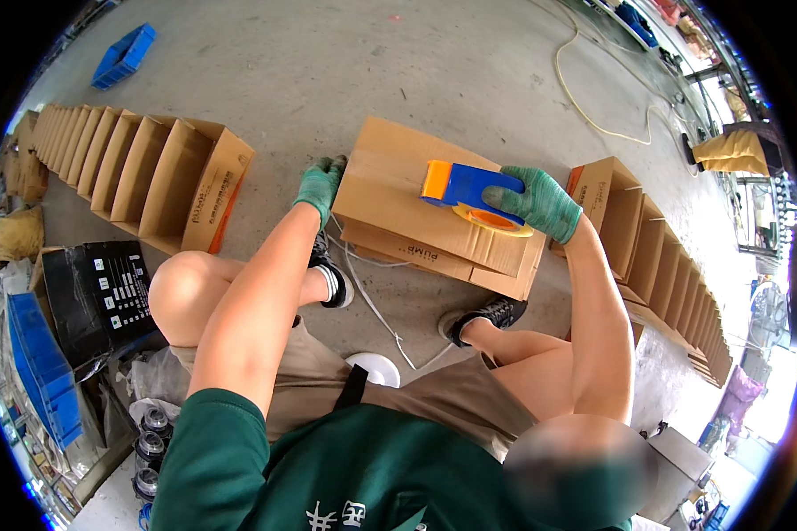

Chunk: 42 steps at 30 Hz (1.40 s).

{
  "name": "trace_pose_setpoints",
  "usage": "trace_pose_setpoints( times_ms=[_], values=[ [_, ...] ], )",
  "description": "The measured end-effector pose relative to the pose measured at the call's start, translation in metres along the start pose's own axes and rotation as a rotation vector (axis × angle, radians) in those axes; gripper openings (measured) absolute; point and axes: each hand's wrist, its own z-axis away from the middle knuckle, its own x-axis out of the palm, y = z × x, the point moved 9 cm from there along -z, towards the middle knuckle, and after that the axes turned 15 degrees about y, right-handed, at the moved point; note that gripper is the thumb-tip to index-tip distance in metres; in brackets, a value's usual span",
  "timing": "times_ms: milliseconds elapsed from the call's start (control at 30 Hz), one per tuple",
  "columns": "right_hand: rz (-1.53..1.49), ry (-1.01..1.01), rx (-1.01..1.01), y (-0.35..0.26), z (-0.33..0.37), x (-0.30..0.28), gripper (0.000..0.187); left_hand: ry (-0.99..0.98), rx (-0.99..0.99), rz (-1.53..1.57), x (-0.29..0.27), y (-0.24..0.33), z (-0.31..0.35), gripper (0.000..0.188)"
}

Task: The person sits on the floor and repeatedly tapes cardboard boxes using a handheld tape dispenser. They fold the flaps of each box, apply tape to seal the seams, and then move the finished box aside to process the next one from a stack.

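A closed brown cardboard box (390,173) lies in front of me, between and beyond my feet. More printed cardboard (398,251) shows under its near side; whether it is a second box I cannot tell. My right hand (540,202), in a green knitted glove, is closed around a blue tape dispenser (469,188) with an orange front end and a roll of yellowish tape (496,221). The dispenser is over the right half of the box top. My left hand (320,189), gloved alike, is curled at the box's left end, its fingertips partly hidden.
Rows of open cardboard boxes stand at left (173,173) and right (638,226). A blue crate (124,56) sits far left, a black printed box (97,301) by my left knee. A pale cord (376,310) crosses the floor between my feet. A person (735,152) is far right.
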Motion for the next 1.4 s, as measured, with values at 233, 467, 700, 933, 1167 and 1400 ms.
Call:
trace_pose_setpoints(
  times_ms=[233, 467, 700, 933, 1167, 1400],
  values=[
    [0.017, 0.006, 0.028, 0.008, -0.002, 0.0, 0.051, -0.203, 0.615, -0.168, 0.029, 0.09, 0.036, 0.041],
    [0.045, -0.088, 0.105, 0.007, 0.014, -0.021, 0.051, -0.406, 0.664, -0.182, 0.042, 0.091, 0.049, 0.042],
    [0.336, 0.033, 0.401, 0.139, 0.108, -0.158, 0.043, -0.399, 0.675, -0.259, 0.04, 0.098, 0.065, 0.053],
    [0.517, 0.015, 0.368, 0.15, 0.087, -0.12, 0.045, -0.399, 0.68, -0.301, 0.039, 0.098, 0.06, 0.069],
    [0.459, 0.024, 0.158, 0.126, 0.05, -0.048, 0.051, 0.003, 0.942, -1.098, 0.046, 0.133, 0.095, 0.063],
    [0.424, 0.044, 0.125, 0.124, 0.055, -0.04, 0.044, -0.516, 1.663, -0.941, 0.188, 0.136, 0.246, 0.047]
  ],
)
